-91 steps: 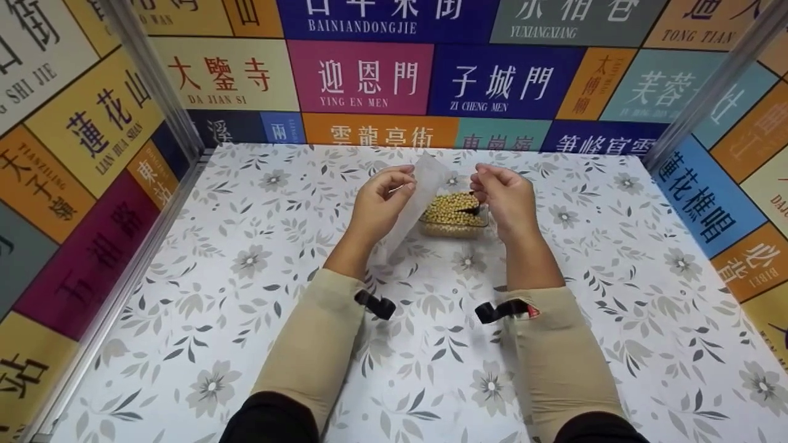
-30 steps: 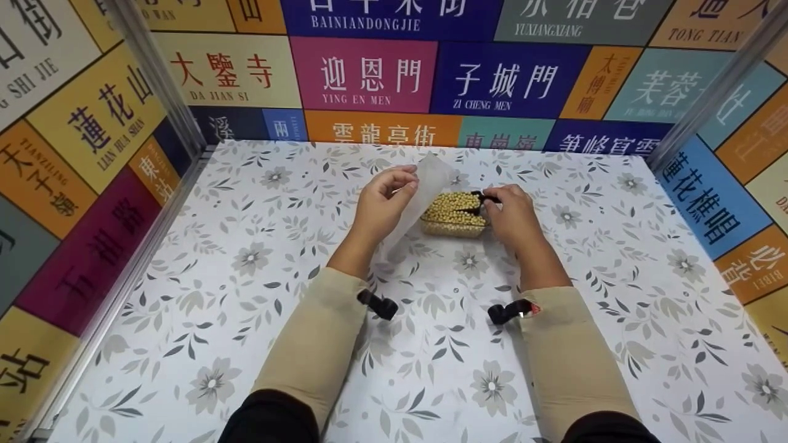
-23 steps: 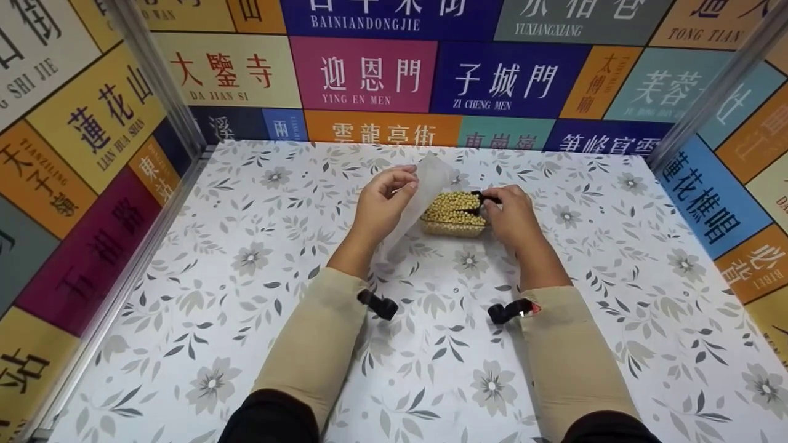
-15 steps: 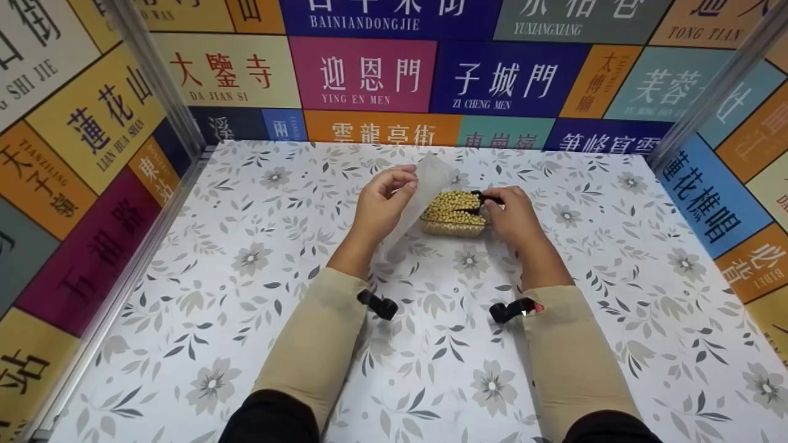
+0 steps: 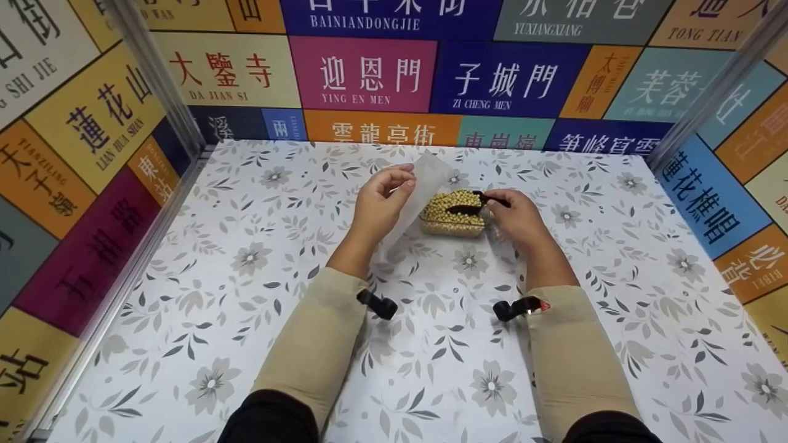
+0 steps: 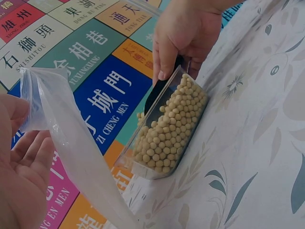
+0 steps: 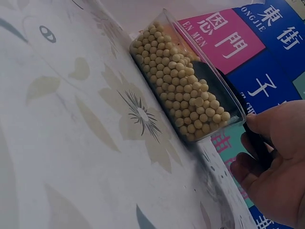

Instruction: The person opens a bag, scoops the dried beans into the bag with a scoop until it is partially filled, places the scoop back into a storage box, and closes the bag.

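Note:
In the head view my left hand (image 5: 380, 200) pinches a translucent zip bag (image 5: 425, 187) near its top edge, and the bag hangs down limp. The left wrist view shows the same bag (image 6: 71, 138) looking flat, with its zip strip by the fingers. My right hand (image 5: 520, 216) grips the handle of a black scoop (image 5: 466, 210). The scoop's blade (image 7: 217, 88) lies partly sunk in soybeans (image 7: 176, 81) inside a clear rectangular container (image 5: 454, 231). That container stands on the table just right of the bag, heaped with soybeans toward its rim.
A white table cover (image 5: 431, 344) with grey flowers and leaves lies under everything. Behind stands a wall of coloured panels (image 5: 363, 74) with lettering, and similar panels (image 5: 92, 234) line both sides. Metal posts (image 5: 163, 80) mark the corners.
My right hand has come down from above the container and taken the scoop's handle. Since then the scoop has shifted, and more of its black blade shows. My left hand stays nearly still with the bag.

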`<state>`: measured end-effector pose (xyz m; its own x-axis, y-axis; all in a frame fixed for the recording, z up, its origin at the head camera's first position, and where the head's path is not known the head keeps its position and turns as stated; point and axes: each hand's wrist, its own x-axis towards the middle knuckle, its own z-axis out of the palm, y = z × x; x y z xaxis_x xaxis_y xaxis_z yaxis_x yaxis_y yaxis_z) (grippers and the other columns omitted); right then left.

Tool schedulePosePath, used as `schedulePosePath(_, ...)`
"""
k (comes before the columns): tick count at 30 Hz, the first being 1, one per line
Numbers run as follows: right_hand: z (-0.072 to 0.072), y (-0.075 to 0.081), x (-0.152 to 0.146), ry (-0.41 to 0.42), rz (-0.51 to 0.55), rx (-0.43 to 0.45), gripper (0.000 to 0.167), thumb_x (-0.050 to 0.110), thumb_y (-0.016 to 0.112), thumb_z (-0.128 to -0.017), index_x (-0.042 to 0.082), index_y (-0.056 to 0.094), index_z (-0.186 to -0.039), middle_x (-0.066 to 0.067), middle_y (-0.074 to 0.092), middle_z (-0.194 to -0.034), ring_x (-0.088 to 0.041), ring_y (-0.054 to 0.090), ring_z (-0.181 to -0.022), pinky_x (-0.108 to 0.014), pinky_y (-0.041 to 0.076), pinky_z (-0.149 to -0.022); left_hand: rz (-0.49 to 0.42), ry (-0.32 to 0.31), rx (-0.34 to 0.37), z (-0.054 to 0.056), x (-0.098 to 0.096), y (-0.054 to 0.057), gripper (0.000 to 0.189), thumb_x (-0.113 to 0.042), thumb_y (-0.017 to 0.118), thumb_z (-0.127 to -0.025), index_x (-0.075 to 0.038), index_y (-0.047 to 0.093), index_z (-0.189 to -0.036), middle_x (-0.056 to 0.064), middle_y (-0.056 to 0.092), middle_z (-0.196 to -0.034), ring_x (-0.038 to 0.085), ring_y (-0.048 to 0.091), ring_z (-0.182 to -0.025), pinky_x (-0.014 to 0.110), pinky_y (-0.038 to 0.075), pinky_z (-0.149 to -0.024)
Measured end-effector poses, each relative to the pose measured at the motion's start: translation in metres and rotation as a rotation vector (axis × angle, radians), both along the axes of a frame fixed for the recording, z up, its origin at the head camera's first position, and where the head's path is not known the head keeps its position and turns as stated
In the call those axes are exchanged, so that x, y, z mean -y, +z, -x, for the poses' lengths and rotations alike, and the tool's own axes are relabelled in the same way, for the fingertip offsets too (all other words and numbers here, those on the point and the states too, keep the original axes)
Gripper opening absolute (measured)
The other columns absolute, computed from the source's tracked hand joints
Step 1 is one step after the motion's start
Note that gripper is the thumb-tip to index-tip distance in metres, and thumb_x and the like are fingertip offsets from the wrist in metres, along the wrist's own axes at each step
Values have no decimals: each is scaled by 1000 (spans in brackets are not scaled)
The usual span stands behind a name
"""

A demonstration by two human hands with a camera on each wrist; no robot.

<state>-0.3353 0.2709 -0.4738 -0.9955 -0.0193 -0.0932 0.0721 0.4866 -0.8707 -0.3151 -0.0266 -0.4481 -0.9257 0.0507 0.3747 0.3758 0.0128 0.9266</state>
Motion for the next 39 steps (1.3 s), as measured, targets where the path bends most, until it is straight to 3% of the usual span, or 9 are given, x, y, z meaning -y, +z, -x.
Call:
schedulePosePath(10, -2, 1, -4, 10, 48, 16, 40, 27, 55, -113, 13, 60, -149, -13, 55, -156, -25, 54, -140, -35, 47, -112, -16, 26, -1, 0, -1, 0, 14, -16, 70, -103, -5, 75, -110, 9, 72, -139, 21, 71, -117, 26, 57, -98)
schedulePosePath(16, -4, 4, -4, 10, 67, 19, 41, 32, 56, -112, 18, 61, -150, -9, 57, -154, -23, 55, -131, -30, 49, -99, -7, 47, 2, 0, -1, 0, 14, -17, 70, -103, -6, 76, -109, 8, 72, -139, 19, 71, -117, 27, 58, -99)
schedulePosePath(24, -3, 5, -4, -21, 166, -49, 40, 33, 59, -111, 17, 62, -148, -8, 57, -154, -20, 53, -138, -40, 45, -118, -18, 62, 4, 1, 0, 0, 14, -18, 70, -104, -5, 76, -109, 8, 72, -139, 20, 70, -123, 29, 58, -101)
schedulePosePath(33, -1, 4, 0, -38, 181, -128, 40, 33, 61, -110, 17, 64, -147, -9, 58, -151, -18, 52, -135, -24, 46, -104, -24, 61, 15, 2, 1, 0, 15, -19, 70, -104, -6, 76, -110, 7, 72, -140, 19, 70, -126, 30, 58, -104)
schedulePosePath(39, 0, 2, -1, -28, 191, -171, 41, 29, 59, -111, 13, 62, -148, -9, 54, -154, -19, 51, -138, -28, 44, -113, -9, 64, 23, 1, 1, 0, 14, -21, 69, -105, -9, 75, -109, 5, 71, -141, 18, 70, -122, 30, 58, -104)
